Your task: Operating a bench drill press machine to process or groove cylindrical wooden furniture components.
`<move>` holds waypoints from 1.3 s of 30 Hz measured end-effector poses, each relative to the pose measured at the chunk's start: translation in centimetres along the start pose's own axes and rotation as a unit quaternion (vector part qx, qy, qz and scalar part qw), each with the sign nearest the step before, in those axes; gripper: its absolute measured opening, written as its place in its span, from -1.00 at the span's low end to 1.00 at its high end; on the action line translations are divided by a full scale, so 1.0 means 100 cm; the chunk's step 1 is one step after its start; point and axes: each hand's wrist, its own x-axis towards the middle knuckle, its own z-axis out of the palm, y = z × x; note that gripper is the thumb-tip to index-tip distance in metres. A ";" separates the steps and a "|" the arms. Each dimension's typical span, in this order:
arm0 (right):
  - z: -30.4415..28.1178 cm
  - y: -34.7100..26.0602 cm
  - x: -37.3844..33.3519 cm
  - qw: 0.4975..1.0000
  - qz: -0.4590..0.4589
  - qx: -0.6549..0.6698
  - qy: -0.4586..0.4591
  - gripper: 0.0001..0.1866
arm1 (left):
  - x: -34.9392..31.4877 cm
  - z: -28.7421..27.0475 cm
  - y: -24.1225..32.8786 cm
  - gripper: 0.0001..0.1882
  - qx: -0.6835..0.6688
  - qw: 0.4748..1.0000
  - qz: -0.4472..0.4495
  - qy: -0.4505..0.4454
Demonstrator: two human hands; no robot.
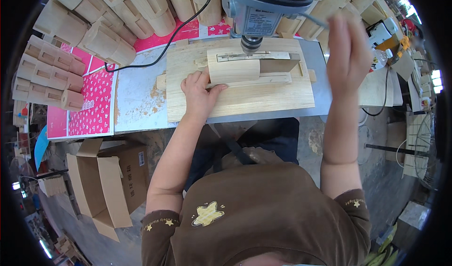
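Observation:
A pale wooden block with a rounded face (234,67) lies in a flat wooden jig board (245,96) below a drill press (259,21). The drill chuck (251,44) sits just above the slot along the block's far side. My left hand (202,94) presses against the block's left end, thumb along its near edge and fingers curled on the board. Up at the right of the machine, my right hand (347,54) is closed around the end of the drill press lever (311,20); motion blurs it somewhat. Whether the bit touches the wood is hidden.
Stacks of slotted wooden cylinders (106,40) line the table's back and left on pink patterned sheets (92,101). A black cable (165,49) crosses the tabletop. Sawdust lies left of the board. An opened cardboard box (108,181) stands on the floor; a plastic bottle (380,59) is at right.

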 end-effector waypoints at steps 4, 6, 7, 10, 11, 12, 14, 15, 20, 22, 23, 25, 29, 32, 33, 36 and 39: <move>0.029 0.016 0.082 0.996 0.023 -0.084 -0.009 -0.75 | 0.005 0.016 0.016 -0.36 0.001 1.000 0.005 -0.008; 0.049 0.022 0.105 0.995 0.084 -0.044 -0.033 -0.74 | 0.006 0.023 0.023 -0.36 0.000 1.000 0.012 -0.001; 0.049 0.025 0.106 0.995 0.083 -0.045 -0.033 -0.74 | 0.006 0.025 0.026 -0.36 -0.013 1.000 0.002 -0.003; 0.038 0.021 0.096 0.983 0.161 -0.066 -0.060 -0.74 | 0.006 0.026 0.028 -0.35 -0.026 1.000 0.000 0.004; 0.030 0.017 0.088 0.992 0.113 -0.038 -0.048 -0.73 | 0.006 0.025 0.028 -0.35 -0.026 1.000 0.007 0.014; 0.021 0.011 0.081 0.997 0.065 -0.010 -0.034 -0.73 | 0.006 0.024 0.028 -0.35 -0.025 1.000 0.010 0.013; 0.003 -0.002 0.056 0.997 0.052 -0.045 -0.030 -0.77 | 0.006 0.023 0.029 -0.36 -0.031 0.999 0.003 0.010; -0.002 -0.009 0.041 0.998 0.043 -0.012 -0.045 -0.78 | 0.007 0.023 0.029 -0.36 -0.032 0.999 0.007 0.015; 0.002 -0.014 -0.042 0.995 0.087 0.021 -0.053 -0.95 | 0.005 0.025 0.029 -0.35 -0.027 1.000 0.005 0.014; 0.018 0.000 -0.072 0.996 0.070 0.044 -0.030 -0.96 | 0.004 0.029 0.027 -0.37 -0.016 1.000 0.005 0.020; 0.029 0.010 -0.084 0.995 0.068 0.067 -0.027 -0.93 | 0.004 0.031 0.025 -0.40 -0.007 0.999 0.011 0.034; 0.048 0.027 -0.103 0.997 0.053 0.056 0.001 -0.88 | 0.004 0.036 0.021 -0.59 -0.023 0.999 0.003 0.041; 0.059 0.055 -0.123 0.993 0.098 0.071 0.007 -0.84 | 0.005 0.047 0.020 -0.59 -0.035 0.997 -0.016 0.063; 0.045 0.060 -0.113 0.998 0.025 0.052 0.024 -0.85 | 0.002 0.050 0.021 -0.32 -0.002 0.998 -0.006 0.068; 0.037 0.061 -0.100 0.994 0.017 0.102 0.030 -0.83 | 0.001 0.051 0.021 -0.26 -0.013 0.999 -0.026 0.015; 0.010 0.071 -0.038 0.994 0.091 0.056 0.019 -0.76 | 0.001 0.050 0.022 -0.28 -0.047 0.997 -0.015 0.065; 0.014 0.101 0.035 0.996 0.074 0.032 -0.021 -0.62 | 0.003 0.048 0.025 -0.31 -0.073 0.995 -0.039 0.053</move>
